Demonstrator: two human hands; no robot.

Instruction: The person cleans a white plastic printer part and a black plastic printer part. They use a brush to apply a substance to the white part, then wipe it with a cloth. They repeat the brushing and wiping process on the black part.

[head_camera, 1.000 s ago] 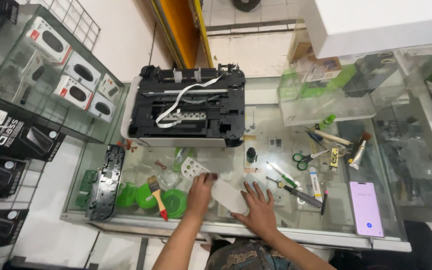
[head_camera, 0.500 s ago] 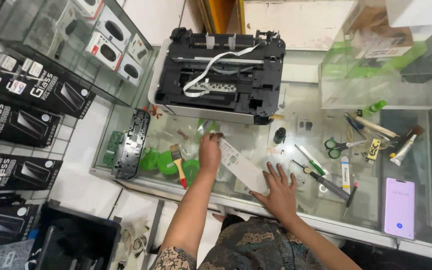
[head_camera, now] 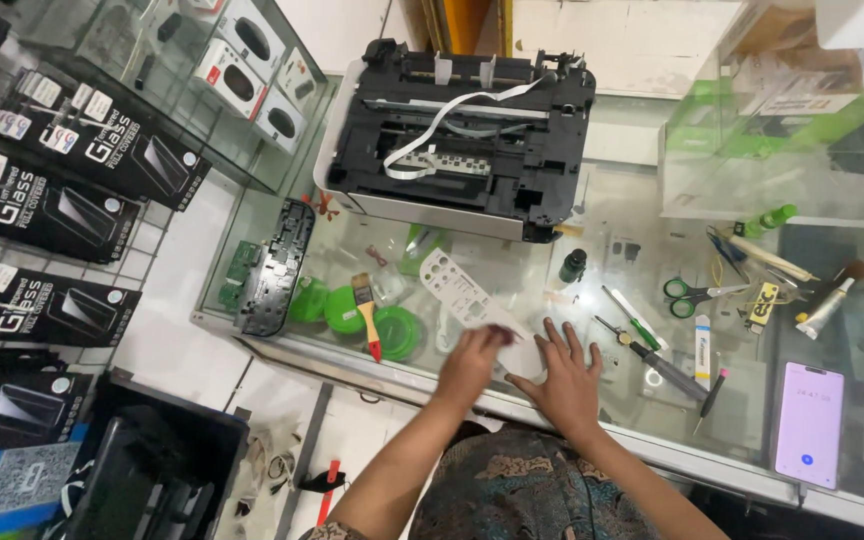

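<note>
Just below the opened printer (head_camera: 457, 130), white plastic panel (head_camera: 472, 305) lies flat on the glass bench (head_camera: 612, 230). Right hand (head_camera: 564, 375) pins it, fingers spread. Left hand (head_camera: 472, 362) fingers curled at its edge; grip blurred, cannot tell. Keep panel flat, pressure even.

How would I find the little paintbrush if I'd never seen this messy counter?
Start at the big opened black printer at the back of the glass counter. Look toward the front edge, left of the person's left hand. The paintbrush lies there beside round green lids; it alone has a red handle and pale bristles.
</note>
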